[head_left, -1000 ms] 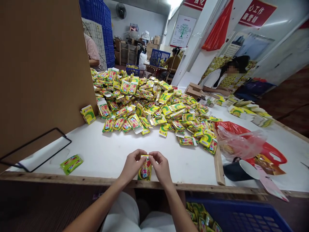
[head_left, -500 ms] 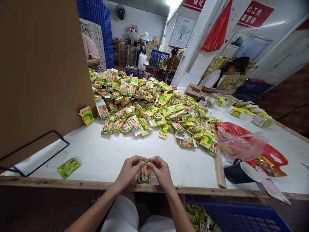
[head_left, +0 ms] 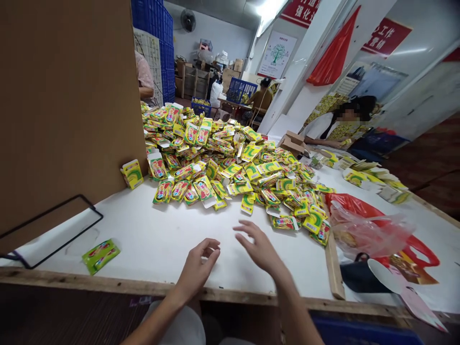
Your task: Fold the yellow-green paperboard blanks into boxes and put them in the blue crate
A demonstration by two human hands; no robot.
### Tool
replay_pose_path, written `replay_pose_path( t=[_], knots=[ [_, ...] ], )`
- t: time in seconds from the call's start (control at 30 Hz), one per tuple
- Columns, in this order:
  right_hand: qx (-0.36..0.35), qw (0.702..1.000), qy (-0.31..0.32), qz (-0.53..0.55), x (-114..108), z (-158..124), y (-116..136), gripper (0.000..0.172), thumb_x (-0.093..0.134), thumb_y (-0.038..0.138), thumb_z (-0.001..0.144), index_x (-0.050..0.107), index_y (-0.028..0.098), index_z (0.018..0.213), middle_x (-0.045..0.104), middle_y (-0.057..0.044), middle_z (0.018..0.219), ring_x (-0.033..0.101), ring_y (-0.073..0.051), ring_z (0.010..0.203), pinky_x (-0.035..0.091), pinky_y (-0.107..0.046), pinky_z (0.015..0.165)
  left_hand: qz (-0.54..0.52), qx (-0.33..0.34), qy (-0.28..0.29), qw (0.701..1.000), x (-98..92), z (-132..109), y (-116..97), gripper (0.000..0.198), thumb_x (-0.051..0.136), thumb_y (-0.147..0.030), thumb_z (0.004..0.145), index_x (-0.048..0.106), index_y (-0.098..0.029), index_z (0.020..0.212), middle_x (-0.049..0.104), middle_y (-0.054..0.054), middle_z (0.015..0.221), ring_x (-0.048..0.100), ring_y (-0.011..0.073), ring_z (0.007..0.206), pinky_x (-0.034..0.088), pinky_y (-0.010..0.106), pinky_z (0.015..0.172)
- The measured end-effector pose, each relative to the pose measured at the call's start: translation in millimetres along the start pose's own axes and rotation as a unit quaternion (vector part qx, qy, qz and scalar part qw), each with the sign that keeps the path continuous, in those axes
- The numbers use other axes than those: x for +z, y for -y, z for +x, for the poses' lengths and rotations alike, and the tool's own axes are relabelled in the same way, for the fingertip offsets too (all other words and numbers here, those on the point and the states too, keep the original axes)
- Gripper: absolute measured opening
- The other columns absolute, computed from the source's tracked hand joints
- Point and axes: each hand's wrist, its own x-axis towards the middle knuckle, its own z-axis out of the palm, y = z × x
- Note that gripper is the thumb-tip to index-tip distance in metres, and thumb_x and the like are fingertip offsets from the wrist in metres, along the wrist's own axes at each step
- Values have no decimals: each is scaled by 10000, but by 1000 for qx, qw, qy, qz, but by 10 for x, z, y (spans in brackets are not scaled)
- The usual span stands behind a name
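Over the white table near its front edge, my left hand (head_left: 201, 266) is empty, its fingers loosely curled with a gap to the thumb. My right hand (head_left: 256, 247) reaches forward beside it, fingers apart and nothing in them. Its fingertips are short of a large pile of small yellow and green candy boxes (head_left: 247, 203), many with white flaps sticking up. One candy box (head_left: 132, 173) stands apart on the left against a cardboard sheet. A flat green packet (head_left: 101, 255) lies far left of my left hand.
A black wire frame (head_left: 97, 211) lies at the left by the tall cardboard (head_left: 68, 96). To the right are a wooden strip (head_left: 335, 268), a dark mug (head_left: 364, 275), and red and clear plastic bags (head_left: 370, 230). A co-worker (head_left: 330, 127) sits across at the right.
The candy box that both hands held at the table edge is out of view. My hands have come apart, the right one moving forward and right toward the pile. The view has shifted slightly.
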Motion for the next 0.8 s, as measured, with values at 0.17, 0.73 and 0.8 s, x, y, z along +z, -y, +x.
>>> replay_pose_path(
  t=[0.17, 0.73, 0.8],
  knots=[
    [-17, 998, -9, -59, 909, 916, 115, 353, 602, 210, 805, 611, 211, 1159, 463, -123, 1379, 291, -331, 1335, 196, -596, 1040, 20, 8, -20, 1000, -44, -27, 41, 209, 512, -347, 844, 620, -192, 933, 670, 58, 870, 621, 188, 771, 480, 285, 679],
    [-19, 953, 32, 300, 353, -106, 140, 131, 608, 304, 824, 676, 205, 876, 654, -43, 960, 613, -186, 893, 475, -296, 799, -69, 77, 63, 993, 26, -121, -1, 366, 480, -276, 887, 352, -262, 1229, 606, 19, 931, 621, 157, 818, 492, 277, 733],
    [24, 933, -26, 359, 508, -229, 37, 184, 614, 338, 821, 624, 213, 956, 647, -38, 960, 617, -179, 849, 485, -285, 759, -65, 68, 56, 994, 13, -113, 8, 320, 486, -269, 880, 412, -244, 1191, 605, 18, 923, 617, 156, 809, 488, 264, 718]
  ],
)
